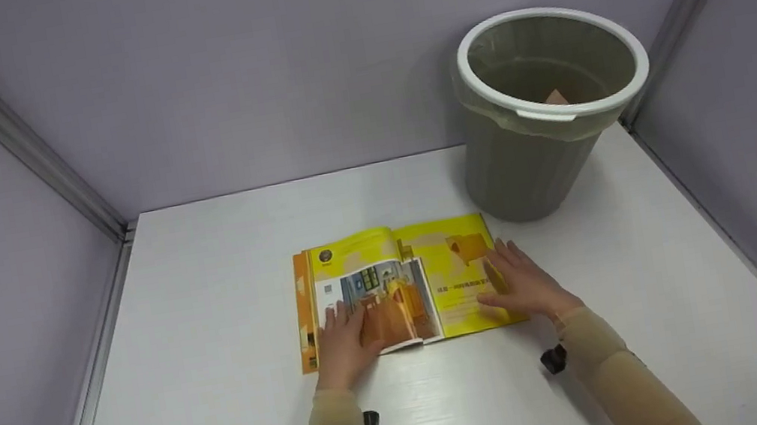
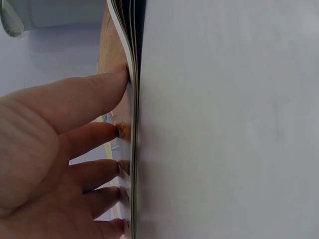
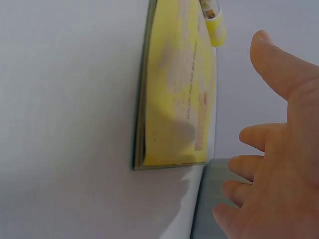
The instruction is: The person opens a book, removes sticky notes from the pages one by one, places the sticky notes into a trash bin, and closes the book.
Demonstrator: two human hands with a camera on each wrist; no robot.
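Observation:
An open magazine [image 1: 450, 258] lies on the white table, with yellow pages and a picture of a room on its left side. On that left side my left hand [image 1: 345, 347] rests with spread fingers. In the left wrist view, its fingertips [image 2: 110, 131] touch the page and the thumb is at the lower page edge. My right hand [image 1: 527, 288] is over the outer edge of the right yellow page. The right wrist view has the right hand [image 3: 284, 154] with spread fingers, apart from the magazine [image 3: 167, 124], and nothing in its grasp.
A grey trash bin [image 1: 524, 174] with a white rim and a clear liner stands at the back right, close to the magazine. Something pinkish [image 1: 556, 97] shows inside it. Pale walls [image 1: 250, 73] enclose the table [image 1: 211, 307] at the back and both sides.

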